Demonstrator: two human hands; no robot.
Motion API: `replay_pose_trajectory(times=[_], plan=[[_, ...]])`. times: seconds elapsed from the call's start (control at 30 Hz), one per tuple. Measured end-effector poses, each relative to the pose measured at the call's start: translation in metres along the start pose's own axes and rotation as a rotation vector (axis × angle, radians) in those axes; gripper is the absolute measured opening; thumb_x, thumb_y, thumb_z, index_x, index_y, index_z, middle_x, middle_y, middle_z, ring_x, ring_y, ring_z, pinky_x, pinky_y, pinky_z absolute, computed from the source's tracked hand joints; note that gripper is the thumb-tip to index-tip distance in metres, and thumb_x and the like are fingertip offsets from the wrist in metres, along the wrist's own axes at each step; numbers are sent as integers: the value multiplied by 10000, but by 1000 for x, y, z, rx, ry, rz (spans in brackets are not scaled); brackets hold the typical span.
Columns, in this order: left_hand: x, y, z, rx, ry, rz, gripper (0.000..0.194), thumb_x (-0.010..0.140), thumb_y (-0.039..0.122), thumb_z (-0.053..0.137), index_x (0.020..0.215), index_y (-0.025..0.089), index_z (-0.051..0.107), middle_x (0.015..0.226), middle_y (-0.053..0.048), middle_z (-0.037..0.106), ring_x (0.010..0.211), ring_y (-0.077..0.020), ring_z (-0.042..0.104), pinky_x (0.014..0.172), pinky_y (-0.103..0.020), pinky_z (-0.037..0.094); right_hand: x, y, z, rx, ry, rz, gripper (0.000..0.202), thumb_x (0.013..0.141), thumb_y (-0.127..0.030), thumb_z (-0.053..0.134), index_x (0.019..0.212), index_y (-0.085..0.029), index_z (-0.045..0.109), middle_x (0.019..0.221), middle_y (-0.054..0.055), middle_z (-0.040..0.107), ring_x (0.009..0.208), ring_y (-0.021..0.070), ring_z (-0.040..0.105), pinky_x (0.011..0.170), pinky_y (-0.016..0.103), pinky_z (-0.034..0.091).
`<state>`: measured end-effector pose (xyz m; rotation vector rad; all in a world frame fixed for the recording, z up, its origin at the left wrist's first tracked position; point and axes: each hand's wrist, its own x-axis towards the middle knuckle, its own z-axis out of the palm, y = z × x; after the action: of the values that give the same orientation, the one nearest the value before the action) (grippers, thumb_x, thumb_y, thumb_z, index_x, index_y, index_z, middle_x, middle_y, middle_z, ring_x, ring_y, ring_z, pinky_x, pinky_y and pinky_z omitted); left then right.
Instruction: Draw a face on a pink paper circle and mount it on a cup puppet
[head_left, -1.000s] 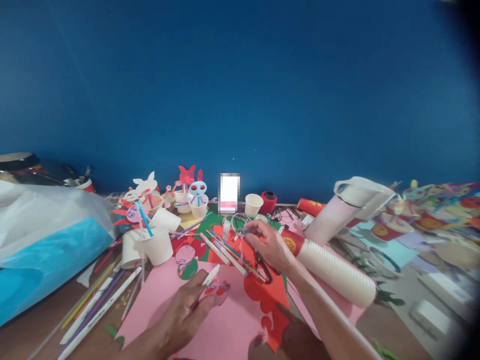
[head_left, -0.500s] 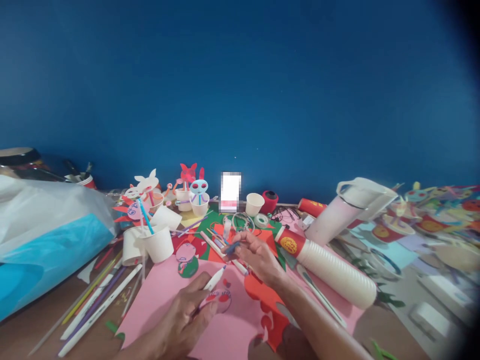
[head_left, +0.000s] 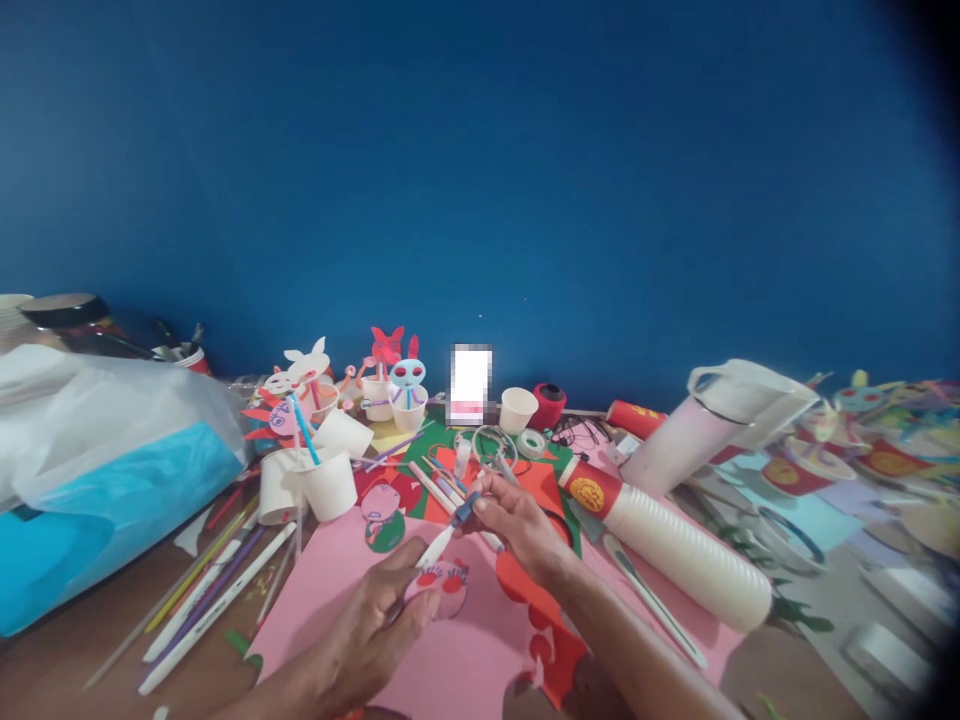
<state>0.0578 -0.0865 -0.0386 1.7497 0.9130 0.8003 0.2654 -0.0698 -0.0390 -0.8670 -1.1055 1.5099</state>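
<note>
Muted light, black upper-right corner, far right apparently blurred

The table (head_left: 67, 660) has a brown top, exposed at the front left. A large pink sheet (head_left: 307, 580) lies flat across the front centre. On the left side, a blue and white bag (head_left: 142, 470) rests on the table. Between the bag and the pink sheet, slender sticks (head_left: 187, 589) and white pens (head_left: 217, 608) lie side by side at a slant. A green paper scrap (head_left: 240, 643) sits at the sheet's left corner. On the right side, a stack of paper cups (head_left: 675, 545) lies lengthwise, partly over pink paper. From where I stand, the far right is blurred.
</note>
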Motion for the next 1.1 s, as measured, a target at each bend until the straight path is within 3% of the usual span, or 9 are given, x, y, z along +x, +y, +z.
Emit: replay_pose_trajectory(times=[0.13,0.3,0.43,0.73,0.93,1.1], plan=[[1,0,0,-1,-113,15,248,896,324,462,923,214,683,946,-59,666,815,-182,597,744,-265,504,-1,-5,1,-52,-5,-1,323,800,-465,677,866,-189,524,763,32,710,718,191,700,785,369,502],[5,6,-2,-20,-108,-14,247,856,371,511,861,200,689,691,-32,609,675,-169,559,551,-217,474,-1,-7,1,-82,-23,-4,323,796,-462,677,855,-199,500,757,30,714,723,195,700,782,376,499],[5,4,-3,-23,-108,-22,239,846,375,527,834,194,683,590,2,529,596,-144,503,495,-197,436,0,-2,-3,-118,-59,-30,275,828,-428,651,880,-198,512,765,28,713,761,187,692,788,363,493],[4,2,0,-23,-244,-56,247,857,316,486,773,174,670,859,-41,590,618,-120,518,485,-188,414,-6,-4,-4,-357,-147,33,172,815,-316,663,873,-177,580,793,25,694,722,149,649,676,281,477],[3,-10,2,24,-286,-32,263,889,275,442,779,159,651,825,-25,529,600,-103,484,495,-189,383,-8,-11,0,-520,-156,87,112,796,-270,663,811,-170,614,710,12,695,661,143,642,633,257,468],[5,-25,4,82,-320,48,374,899,309,441,570,150,518,694,3,462,598,-99,424,524,-209,312,-11,-13,3,-620,-177,96,119,773,-269,686,763,-164,632,706,23,714,664,154,661,592,229,461]])
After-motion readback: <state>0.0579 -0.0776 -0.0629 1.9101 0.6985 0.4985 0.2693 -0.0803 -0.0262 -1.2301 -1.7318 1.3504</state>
